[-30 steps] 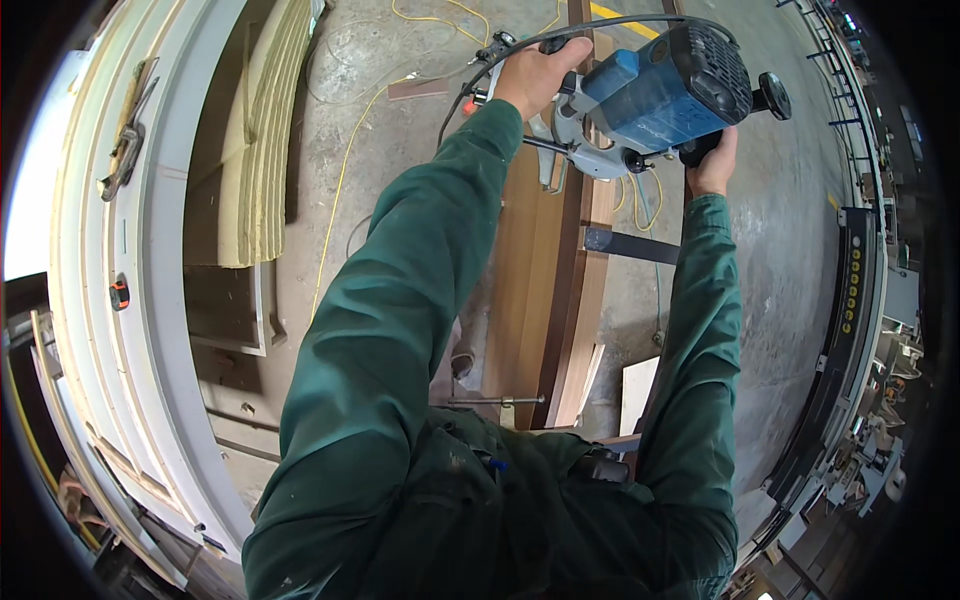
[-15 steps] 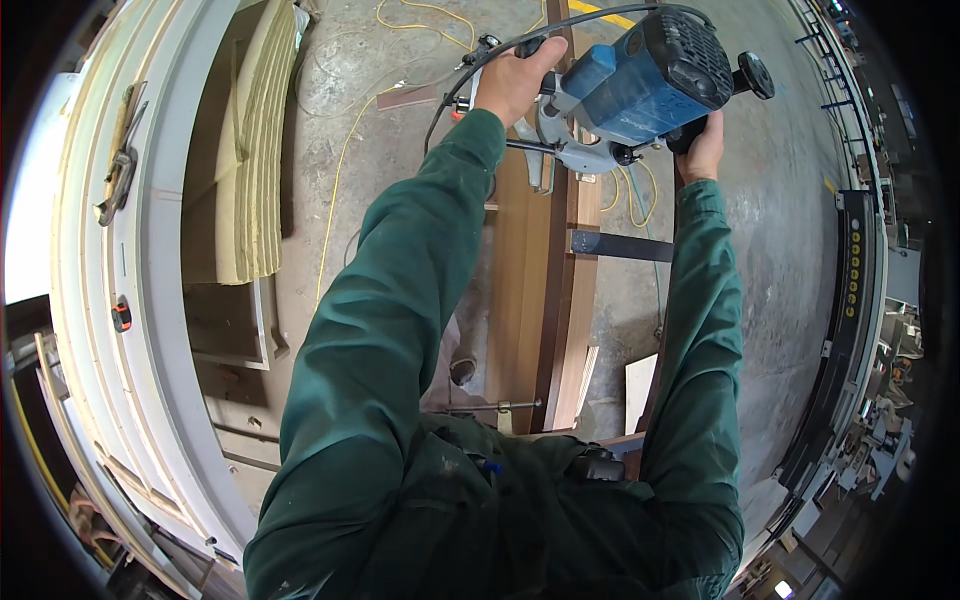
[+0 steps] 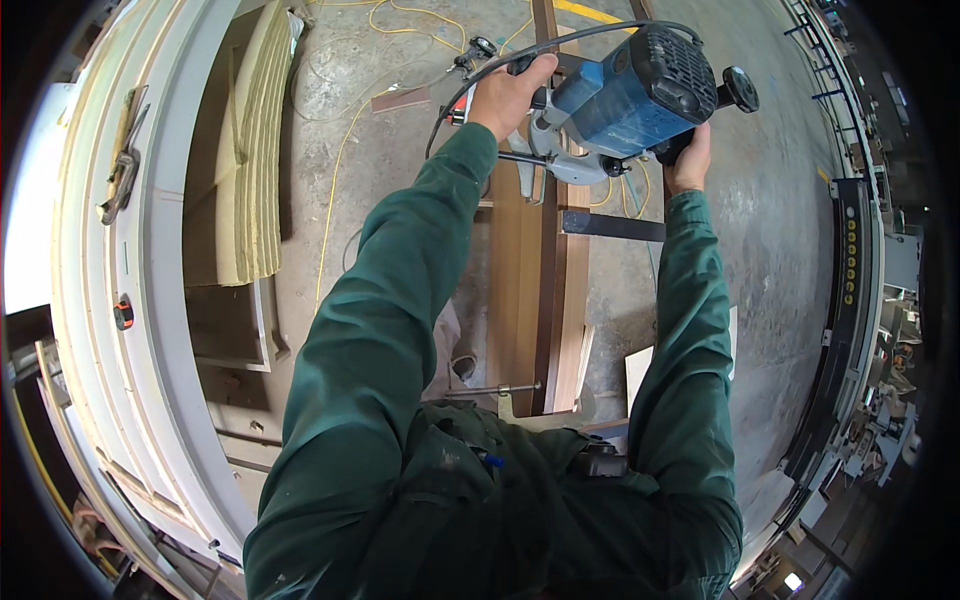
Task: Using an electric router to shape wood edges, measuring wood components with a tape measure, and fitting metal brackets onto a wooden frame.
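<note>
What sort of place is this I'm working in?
Likely a woodworking shop: the left hand and right hand hold a blue power tool, apparently a router, over long brown boards, and a clamp sits by the boards' near end.

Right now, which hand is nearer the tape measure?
Left. The left hand, gripping the router, is beyond and right of the tape measure; the right hand, also gripping it, is farther right.
</note>
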`<state>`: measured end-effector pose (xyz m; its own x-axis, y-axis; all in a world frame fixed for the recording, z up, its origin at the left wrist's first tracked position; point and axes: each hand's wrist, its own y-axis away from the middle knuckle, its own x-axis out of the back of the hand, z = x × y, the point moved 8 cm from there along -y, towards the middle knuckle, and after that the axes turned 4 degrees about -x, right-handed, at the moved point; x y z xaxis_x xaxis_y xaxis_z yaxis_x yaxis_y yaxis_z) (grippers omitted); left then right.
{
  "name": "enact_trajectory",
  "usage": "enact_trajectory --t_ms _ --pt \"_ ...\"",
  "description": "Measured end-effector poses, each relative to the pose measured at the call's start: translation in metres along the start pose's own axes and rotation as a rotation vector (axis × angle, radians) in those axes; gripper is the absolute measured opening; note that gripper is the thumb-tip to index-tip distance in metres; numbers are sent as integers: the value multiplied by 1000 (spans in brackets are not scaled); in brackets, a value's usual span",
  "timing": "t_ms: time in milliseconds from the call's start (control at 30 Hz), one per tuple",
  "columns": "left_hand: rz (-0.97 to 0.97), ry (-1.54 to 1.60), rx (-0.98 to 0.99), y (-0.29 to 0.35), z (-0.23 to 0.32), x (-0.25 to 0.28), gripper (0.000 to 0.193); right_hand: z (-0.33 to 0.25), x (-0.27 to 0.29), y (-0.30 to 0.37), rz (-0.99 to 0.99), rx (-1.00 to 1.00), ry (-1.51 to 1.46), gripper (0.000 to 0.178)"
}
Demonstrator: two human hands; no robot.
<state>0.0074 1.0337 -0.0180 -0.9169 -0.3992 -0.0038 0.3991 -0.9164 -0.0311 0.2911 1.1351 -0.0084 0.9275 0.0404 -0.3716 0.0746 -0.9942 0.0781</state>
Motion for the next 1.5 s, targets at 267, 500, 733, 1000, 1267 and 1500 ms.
enact_trajectory --t_ms 267,500,733,1000,1267,1500 --pt "-9 -5 11 5 6 1 48 6 12 2 47 -44 78 41" --pt "-29 -23 19 7 8 3 48 1 5 11 72 -14 64 43" --pt "-31 -18 25 15 19 8 50 3 4 17 50 -47 75 45" --pt "-46 -9 23 14 14 8 52 10 10 16 83 0 31 45" --pt "-24 -22 -10 2 14 1 54 10 9 -2 17 4 17 42" --pt "-34 -17 -80 -8 10 1 55 10 12 -13 25 25 16 41"
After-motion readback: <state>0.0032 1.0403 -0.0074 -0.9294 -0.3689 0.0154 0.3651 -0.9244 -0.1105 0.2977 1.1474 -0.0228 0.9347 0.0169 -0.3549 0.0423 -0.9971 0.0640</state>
